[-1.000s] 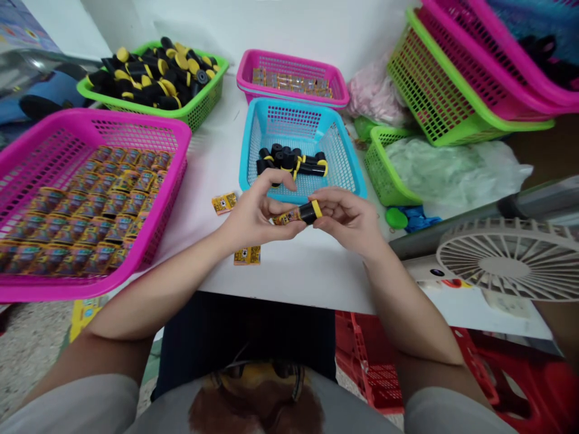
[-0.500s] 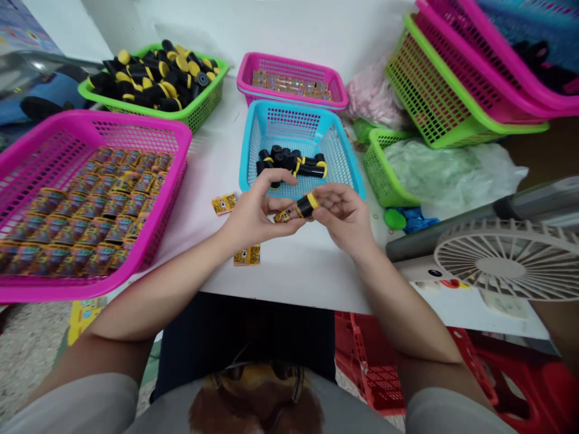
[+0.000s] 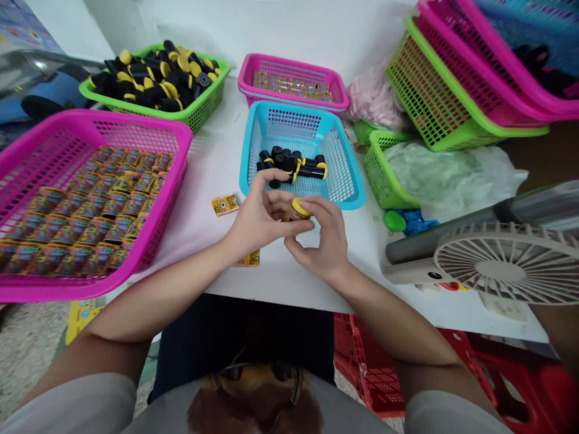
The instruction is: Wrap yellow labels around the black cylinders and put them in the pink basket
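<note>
Between my hands, over the table, is a small black tube with a yellow end point(image 3: 300, 208) and a printed yellow label around it. My left hand point(image 3: 260, 220) is closed on its labelled side, fingers curled behind it. My right hand point(image 3: 323, 235) grips it from the right, fingertips at the yellow end; the two hands cover most of the tube. One flat printed label point(image 3: 225, 204) lies left of my left hand. Another label point(image 3: 248, 259) is partly hidden under my left wrist. Just beyond, a blue basket point(image 3: 348, 181) holds several black-and-yellow tubes point(image 3: 289, 161).
A large pink basket point(image 3: 181, 157) with rows of labelled tubes stands at left. Behind it, a green basket point(image 3: 205, 108) is heaped with black-and-yellow tubes. Another pink basket point(image 3: 337, 90) stands at the back. To the right are stacked baskets point(image 3: 446, 96) and a small fan point(image 3: 502, 265).
My right hand has moved left and down, closing over the tube's yellow end. The tube has turned so that this end faces up, and the black part no longer shows.
</note>
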Tool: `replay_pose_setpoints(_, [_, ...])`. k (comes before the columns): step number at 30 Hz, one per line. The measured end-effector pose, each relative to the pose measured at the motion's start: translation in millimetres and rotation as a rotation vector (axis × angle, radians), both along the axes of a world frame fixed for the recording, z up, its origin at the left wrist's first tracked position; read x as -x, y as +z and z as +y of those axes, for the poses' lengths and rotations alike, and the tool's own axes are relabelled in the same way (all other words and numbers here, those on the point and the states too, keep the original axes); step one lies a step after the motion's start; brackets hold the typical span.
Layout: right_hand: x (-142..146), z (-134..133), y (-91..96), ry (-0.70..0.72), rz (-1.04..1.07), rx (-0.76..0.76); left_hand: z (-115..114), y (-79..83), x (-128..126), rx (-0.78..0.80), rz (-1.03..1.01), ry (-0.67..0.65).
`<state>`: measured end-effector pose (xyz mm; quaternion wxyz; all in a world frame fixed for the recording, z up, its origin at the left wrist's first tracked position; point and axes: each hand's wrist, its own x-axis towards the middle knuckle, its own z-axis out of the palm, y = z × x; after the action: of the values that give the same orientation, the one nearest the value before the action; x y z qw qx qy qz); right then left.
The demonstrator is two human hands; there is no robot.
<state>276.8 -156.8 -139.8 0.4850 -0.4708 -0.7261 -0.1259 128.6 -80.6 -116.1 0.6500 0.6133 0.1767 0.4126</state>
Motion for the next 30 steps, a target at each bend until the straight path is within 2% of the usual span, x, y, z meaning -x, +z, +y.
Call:
replay_pose_setpoints(2, [1.0,-1.5,-1.1,0.035,-0.046,-0.037,-5.2,1.4,-0.8,0.010,0.047,-0.078])
replay_pose_setpoints(6, [0.2,1.1,-2.2,0.079,-0.164,-0.161,-9.4,1.1,3.0,-0.023,0.160,-0.315])
replay_pose_setpoints(9, [1.2,4.1,-3.0,0.079,-0.199,-0.245,-8.4,-0.2,6.7,-0.124,0.152,-0.261])
replay_pose_setpoints(12, [1.8,3.7,-2.8,0.111,-0.200,-0.241,-8.0,0.4,9.1,-0.194,0.122,-0.214])
replay_pose_setpoints(18, [-2.5,0.5,-2.9,0.247,-0.205,-0.184,-7.5,4.6,12.2,-0.160,0.097,-0.431])
replay_pose_setpoints(20, [-5.5,1.0,-4.2,0.220,-0.233,-0.221,-6.1,3.6,11.8,-0.215,0.123,-0.390])
replay_pose_setpoints(25, [-14.1,0.4,-7.6,0.004,-0.447,-0.253,-10.2,-6.3,6.8,-0.322,0.146,-0.062])
replay_pose_setpoints(28, [-15.1,0.8,-8.6,0.012,-0.480,-0.204,-16.9,-14.9,3.7,-0.342,0.182,0.114])
replay_pose_setpoints(30, [-13.9,3.3,-9.1,0.034,-0.466,-0.230,-18.8,-20.2,2.1,-0.338,0.192,0.169])
